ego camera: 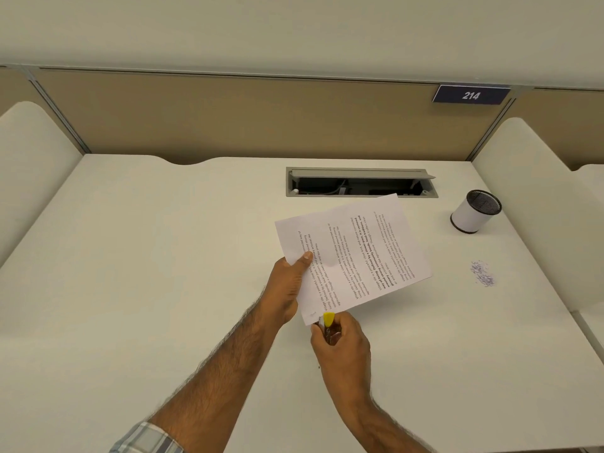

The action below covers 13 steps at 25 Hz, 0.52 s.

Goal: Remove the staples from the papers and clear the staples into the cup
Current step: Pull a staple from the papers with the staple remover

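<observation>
Desk [163,256] bears cup [472,214], staples [483,273] and hatch [359,183] beyond gripped papers [353,253] and staple remover [328,320].

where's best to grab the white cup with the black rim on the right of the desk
Grip the black-rimmed white cup round its mid wall, coming from the near left: it stands upright and the white divider stands close on its right.

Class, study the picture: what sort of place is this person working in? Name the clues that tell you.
Probably an office cubicle or a numbered study carrel: a white desk walled in by a tan partition, a plate reading 214 on that partition, and an open cable hatch set into the desk.
</observation>
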{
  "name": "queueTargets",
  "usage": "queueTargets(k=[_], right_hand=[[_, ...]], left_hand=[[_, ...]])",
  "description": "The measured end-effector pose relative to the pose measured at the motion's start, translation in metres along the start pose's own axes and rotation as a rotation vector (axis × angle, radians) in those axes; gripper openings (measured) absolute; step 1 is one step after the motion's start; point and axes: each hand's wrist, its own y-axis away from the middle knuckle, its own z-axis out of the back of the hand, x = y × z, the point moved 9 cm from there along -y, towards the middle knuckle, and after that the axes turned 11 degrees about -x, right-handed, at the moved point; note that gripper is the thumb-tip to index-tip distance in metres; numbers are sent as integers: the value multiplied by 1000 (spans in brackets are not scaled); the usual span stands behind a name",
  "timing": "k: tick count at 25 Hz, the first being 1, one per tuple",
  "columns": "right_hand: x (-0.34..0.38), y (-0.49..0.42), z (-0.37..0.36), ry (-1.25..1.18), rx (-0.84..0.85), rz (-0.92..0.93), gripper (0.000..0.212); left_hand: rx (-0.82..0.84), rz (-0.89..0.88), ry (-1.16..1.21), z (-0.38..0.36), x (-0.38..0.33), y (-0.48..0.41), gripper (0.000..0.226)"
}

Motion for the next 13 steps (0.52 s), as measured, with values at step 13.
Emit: queueTargets(k=[13], right_hand=[[-1,-5,27,-343,472,-340,27]], left_hand=[[32,22,-35,16,17,-10,21]])
